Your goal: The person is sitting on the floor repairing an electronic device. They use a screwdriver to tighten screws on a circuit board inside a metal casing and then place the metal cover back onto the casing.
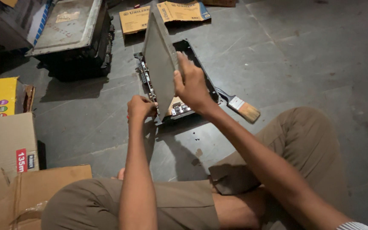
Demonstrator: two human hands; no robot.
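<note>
The right hand (191,85) grips the grey metal cover panel (159,64) by its edge, tilted above the open chassis (201,72). The left hand (140,108) pinches its lower corner. The panel looks rigid, light and sharp-edged; the edges are the place to hold it.

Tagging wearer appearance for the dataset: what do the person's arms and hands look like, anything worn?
Both forearms are bare, with no gloves, and no watch or rings that I can make out. The left hand and right hand have bare fingers. A striped cuff or sleeve edge, light with dark lines, shows at the frame's bottom right, on the right arm. Olive-brown trousers cover the legs.
</note>
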